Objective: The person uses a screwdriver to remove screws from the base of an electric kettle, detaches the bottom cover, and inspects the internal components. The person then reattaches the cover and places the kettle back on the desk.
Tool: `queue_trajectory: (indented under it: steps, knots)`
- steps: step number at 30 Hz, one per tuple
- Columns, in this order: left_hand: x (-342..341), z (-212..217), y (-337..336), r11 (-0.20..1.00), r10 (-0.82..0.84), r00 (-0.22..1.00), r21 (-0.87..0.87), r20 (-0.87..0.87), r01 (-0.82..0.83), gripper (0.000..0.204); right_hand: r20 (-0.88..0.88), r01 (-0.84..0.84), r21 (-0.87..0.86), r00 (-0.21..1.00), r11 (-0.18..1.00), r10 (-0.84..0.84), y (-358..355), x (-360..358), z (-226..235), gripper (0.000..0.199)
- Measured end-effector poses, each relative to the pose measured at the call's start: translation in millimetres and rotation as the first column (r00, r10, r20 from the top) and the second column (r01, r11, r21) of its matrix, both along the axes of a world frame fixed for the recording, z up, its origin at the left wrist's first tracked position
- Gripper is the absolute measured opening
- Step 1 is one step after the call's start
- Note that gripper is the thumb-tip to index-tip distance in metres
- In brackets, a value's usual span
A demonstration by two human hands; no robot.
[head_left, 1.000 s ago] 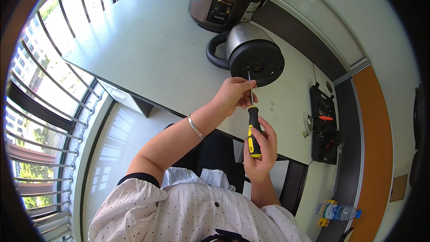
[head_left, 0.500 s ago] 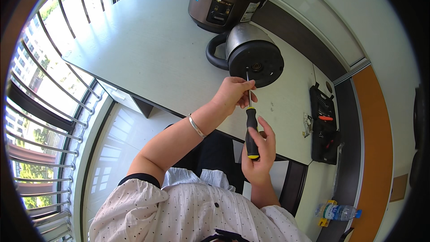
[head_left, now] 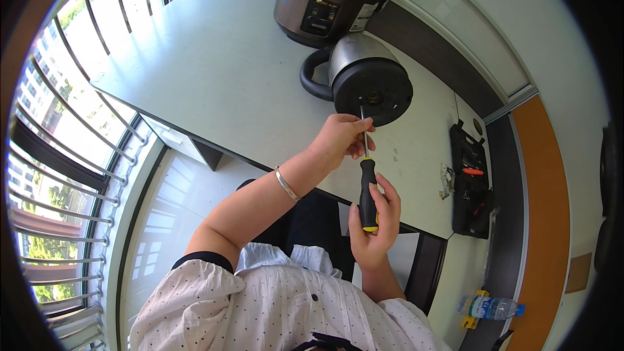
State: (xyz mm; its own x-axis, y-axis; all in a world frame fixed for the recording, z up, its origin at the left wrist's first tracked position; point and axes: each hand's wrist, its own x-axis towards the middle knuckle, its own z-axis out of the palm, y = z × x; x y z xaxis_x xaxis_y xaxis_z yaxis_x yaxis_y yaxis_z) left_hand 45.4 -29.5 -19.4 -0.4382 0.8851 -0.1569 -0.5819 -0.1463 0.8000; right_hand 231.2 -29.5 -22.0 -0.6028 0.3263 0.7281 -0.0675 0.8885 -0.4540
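An electric kettle [head_left: 364, 53] with a steel body lies on its side on the table, its black handle to the left. Its round black base [head_left: 389, 84] faces me, with a metal connector at the centre. My left hand [head_left: 342, 136] pinches the thin shaft of a black and yellow screwdriver [head_left: 368, 179] just in front of the base. The tip meets the base left of the connector; whether it sits on a screw is too small to tell. My right hand [head_left: 378, 229] has its thumb and fingers around the lower handle.
Behind the kettle stands a brown rice cooker [head_left: 331, 6]. A black tool case [head_left: 469, 182] lies open to the right, beside small metal parts [head_left: 446, 181]. A plastic bottle [head_left: 494, 308] lies at the lower right. The pale table's [head_left: 214, 58] front edge runs below my left forearm.
My right-hand fingers have shifted around the screwdriver handle, and the handle has swung slightly right. My left hand stays on the shaft.
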Motion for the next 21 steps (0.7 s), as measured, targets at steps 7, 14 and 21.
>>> queue_trajectory:
  steps: [7, 14, 21]
  knots:
    - [0.1, 0.5, -0.3, 1.0, 0.011, 1.0, 0.015, -0.018, -0.011, 0.026, -0.004, -0.001, -0.012, 1.0, 1.0, 0.001, 0.7, -0.5, 0.2, 0.042]
    - [-1.4, 0.4, 0.7, 1.0, 0.013, 1.0, 0.002, -0.024, -0.013, 0.026, 0.002, -0.003, -0.03, 1.0, 1.0, 0.003, 1.6, -0.8, -0.2, 0.043]
    - [-2.0, 0.5, 1.4, 1.0, 0.005, 1.0, 0.008, -0.016, -0.005, 0.027, -0.003, 0.0, -0.034, 1.0, 0.999, 0.0, 1.4, -1.8, -0.7, 0.043]
